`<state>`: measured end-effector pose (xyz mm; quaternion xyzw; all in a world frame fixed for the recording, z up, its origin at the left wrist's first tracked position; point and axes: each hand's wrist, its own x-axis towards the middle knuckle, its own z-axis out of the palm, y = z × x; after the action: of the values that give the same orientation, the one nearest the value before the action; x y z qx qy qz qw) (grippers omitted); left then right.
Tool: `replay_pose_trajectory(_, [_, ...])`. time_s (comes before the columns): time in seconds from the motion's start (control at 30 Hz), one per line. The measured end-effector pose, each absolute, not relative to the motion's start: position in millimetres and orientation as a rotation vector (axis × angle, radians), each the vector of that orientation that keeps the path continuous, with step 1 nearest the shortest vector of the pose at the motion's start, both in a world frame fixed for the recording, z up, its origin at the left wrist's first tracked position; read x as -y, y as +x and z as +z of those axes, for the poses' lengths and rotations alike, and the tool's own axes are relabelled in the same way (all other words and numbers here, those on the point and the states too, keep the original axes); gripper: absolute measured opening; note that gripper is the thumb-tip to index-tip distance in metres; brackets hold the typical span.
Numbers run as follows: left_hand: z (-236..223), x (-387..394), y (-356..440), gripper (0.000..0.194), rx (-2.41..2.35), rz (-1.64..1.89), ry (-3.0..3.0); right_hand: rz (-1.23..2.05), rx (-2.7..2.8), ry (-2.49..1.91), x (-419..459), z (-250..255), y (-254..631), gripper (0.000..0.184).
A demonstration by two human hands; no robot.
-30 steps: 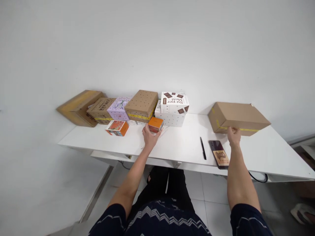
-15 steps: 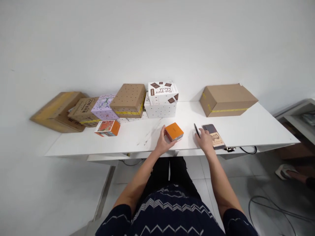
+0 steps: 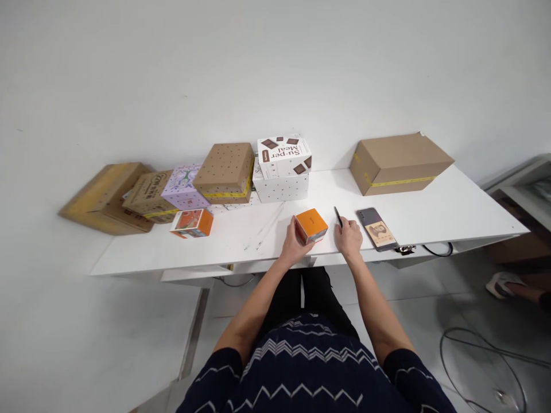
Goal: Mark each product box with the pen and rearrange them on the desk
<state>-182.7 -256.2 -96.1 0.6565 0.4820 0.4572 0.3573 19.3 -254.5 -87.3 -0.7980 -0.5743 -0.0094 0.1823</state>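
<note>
My left hand is closed round the left and near sides of a small orange box on the white table. Just to the right, my right hand grips a slim black pen, its far end sticking out past the fingers. A dark phone with a picture on its back lies beside that hand, apart from it. Farther left, another orange box with a printed picture on top rests near the row of cartons.
Along the wall stand several cartons, among them a dotted brown one, a lilac one and a white Su-per Meal box. A long brown carton sits at the back right. Cables lie on the floor; another person's shoe shows at right.
My right hand has drawn left, away from the phone, with the pen in it. The whole view has shifted slightly. The left hand stays on the orange box.
</note>
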Motion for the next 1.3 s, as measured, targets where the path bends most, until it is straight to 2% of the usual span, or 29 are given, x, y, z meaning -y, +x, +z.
replay_pose_trajectory(0.27, [-54.4,259.1,-188.3,0.097,-1.592,1.051,2.058,0.007,1.632,-2.285,253.3,-84.8,18.4,0.037])
replay_pose_trajectory(0.5, [-86.0,269.7,-203.0,0.122,-1.441,1.069,1.869,0.01,1.596,-2.253,255.0,-87.4,18.7,0.038])
replay_pose_trajectory(0.67, [-89.5,272.9,-204.1,0.113,-1.469,1.1,1.775,0.003,1.569,-2.245,254.2,-90.6,20.0,0.04])
replay_pose_trajectory(0.83, [-56.5,268.6,-196.4,0.109,-1.493,1.283,1.898,0.022,1.566,-2.232,254.8,-90.6,20.1,0.04])
replay_pose_trajectory(0.97, [-40.7,263.7,-191.3,0.1,-1.504,1.244,2.041,0.035,1.556,-2.24,255.4,-88.6,19.3,0.04])
replay_pose_trajectory(1.07, [-46.7,262.6,-191.8,0.097,-1.459,1.255,2.084,0.037,1.559,-2.247,255.7,-88.2,19.0,0.04])
replay_pose_trajectory(1.3, [-80.7,272.7,-203.7,0.117,-1.428,1.275,1.889,0.097,1.572,-2.31,252.1,-81.8,17.9,0.039])
